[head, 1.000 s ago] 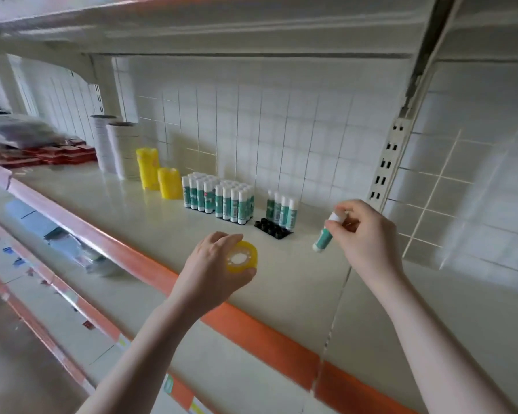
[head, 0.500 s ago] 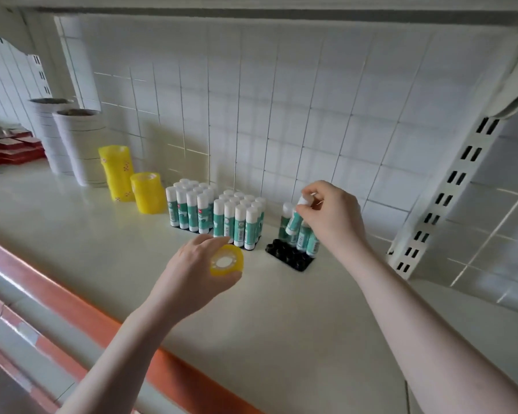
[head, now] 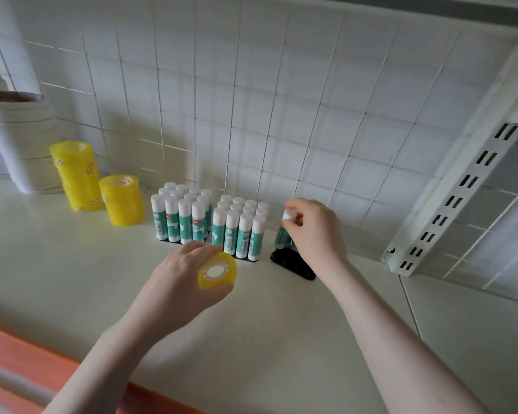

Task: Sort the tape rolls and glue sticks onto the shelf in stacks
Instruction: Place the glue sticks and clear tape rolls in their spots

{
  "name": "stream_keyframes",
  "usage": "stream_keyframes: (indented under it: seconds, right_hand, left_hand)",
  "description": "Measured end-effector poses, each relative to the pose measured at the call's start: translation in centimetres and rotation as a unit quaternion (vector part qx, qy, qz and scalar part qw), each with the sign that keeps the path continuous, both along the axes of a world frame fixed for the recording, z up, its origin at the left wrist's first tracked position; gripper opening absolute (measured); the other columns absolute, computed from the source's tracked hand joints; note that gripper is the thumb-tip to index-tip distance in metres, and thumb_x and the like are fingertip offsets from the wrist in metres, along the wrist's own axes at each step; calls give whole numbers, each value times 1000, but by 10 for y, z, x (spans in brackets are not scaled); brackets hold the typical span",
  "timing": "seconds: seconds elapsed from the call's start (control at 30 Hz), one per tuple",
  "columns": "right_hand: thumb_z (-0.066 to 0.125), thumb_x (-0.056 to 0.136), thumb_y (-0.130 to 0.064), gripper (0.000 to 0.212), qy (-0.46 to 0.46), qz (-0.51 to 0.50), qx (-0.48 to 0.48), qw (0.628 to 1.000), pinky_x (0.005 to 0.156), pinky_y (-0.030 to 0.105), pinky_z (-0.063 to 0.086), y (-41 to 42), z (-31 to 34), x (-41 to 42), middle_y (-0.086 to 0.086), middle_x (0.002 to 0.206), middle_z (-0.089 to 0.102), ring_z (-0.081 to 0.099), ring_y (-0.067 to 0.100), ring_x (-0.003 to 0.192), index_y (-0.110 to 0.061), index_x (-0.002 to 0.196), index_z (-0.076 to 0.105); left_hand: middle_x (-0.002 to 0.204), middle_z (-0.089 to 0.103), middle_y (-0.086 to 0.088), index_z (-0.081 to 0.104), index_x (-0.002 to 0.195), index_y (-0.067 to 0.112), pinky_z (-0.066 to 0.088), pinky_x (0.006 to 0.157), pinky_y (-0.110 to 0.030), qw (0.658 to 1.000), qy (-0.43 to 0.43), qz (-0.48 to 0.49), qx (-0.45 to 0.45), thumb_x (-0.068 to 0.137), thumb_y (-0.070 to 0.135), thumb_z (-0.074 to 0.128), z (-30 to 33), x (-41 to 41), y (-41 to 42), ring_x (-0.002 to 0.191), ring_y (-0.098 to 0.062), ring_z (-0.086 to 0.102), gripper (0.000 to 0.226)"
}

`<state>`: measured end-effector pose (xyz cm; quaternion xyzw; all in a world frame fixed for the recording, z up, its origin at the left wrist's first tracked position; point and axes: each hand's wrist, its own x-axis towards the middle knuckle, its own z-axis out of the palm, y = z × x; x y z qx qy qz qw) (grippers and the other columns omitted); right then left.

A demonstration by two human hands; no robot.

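Observation:
My right hand [head: 314, 234] pinches the white cap of a green glue stick [head: 284, 234] that stands upright over the black holder tray [head: 292, 262], beside other sticks my hand partly hides. My left hand [head: 180, 279] grips a small yellow tape roll [head: 217, 271] above the shelf [head: 251, 339]. Two full blocks of green-and-white glue sticks [head: 210, 219] stand at the back. Left of them stand a tall yellow tape stack [head: 75, 174] and a shorter yellow tape stack [head: 121, 200].
Large white tape rolls [head: 18, 138] are stacked at the far left against the white grid back wall [head: 281, 100]. A slotted white upright [head: 461, 186] rises on the right. The orange shelf edge [head: 27, 354] runs along the front left.
The view has closed in on the shelf. My right hand has brought the glue stick from mid-air down to the black holder and turned it upright. My left hand keeps holding the yellow roll.

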<state>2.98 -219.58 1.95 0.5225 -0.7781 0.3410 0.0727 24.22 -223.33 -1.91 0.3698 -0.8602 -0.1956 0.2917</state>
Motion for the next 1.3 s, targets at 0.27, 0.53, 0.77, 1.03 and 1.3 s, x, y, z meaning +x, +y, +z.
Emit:
stream_keyframes:
  seconds: [0.27, 0.53, 0.77, 1.03, 1.3]
  right_hand:
    - [58, 85, -13, 17, 29, -46, -23, 998, 72, 32, 46, 0, -2, 4, 10, 91, 68, 60, 29, 84, -9, 96, 70]
    - [57, 84, -11, 14, 53, -56, -7, 997, 63, 33, 43, 2, -6, 3, 17, 74, 61, 53, 34, 75, 1, 89, 64]
    - [55, 87, -10, 16, 61, -55, 5, 997, 68, 35, 48, 0, -6, 2, 17, 81, 63, 55, 34, 78, 0, 93, 65]
    - [59, 86, -8, 15, 20, -32, 3, 999, 74, 38, 49, 15, 1, 1, 17, 90, 69, 59, 37, 88, -2, 96, 68]
    - [53, 92, -11, 20, 44, -6, 6, 999, 68, 36, 41, 18, -1, -1, 17, 83, 57, 53, 34, 78, 0, 99, 67]
  left_hand:
    - [116, 52, 13, 56, 126, 26, 31, 79, -12, 998, 13, -56, 30, 56, 69, 47, -6, 1, -8, 102, -7, 53, 82]
    - [122, 51, 13, 53, 129, 28, 34, 84, -15, 997, 17, -70, 32, 62, 58, 56, -11, 0, -10, 107, -8, 52, 73]
    - [119, 50, 14, 53, 129, 27, 35, 84, -16, 997, 21, -68, 41, 62, 57, 57, -11, 1, -9, 105, -8, 51, 74]
    - [110, 44, 21, 55, 127, 27, 33, 82, -15, 997, 25, -53, 46, 60, 57, 56, -11, 3, -10, 101, -6, 51, 73]
    - [108, 46, 19, 56, 126, 25, 34, 80, -15, 997, 34, -44, 54, 56, 63, 56, -10, 3, -9, 93, -4, 49, 79]
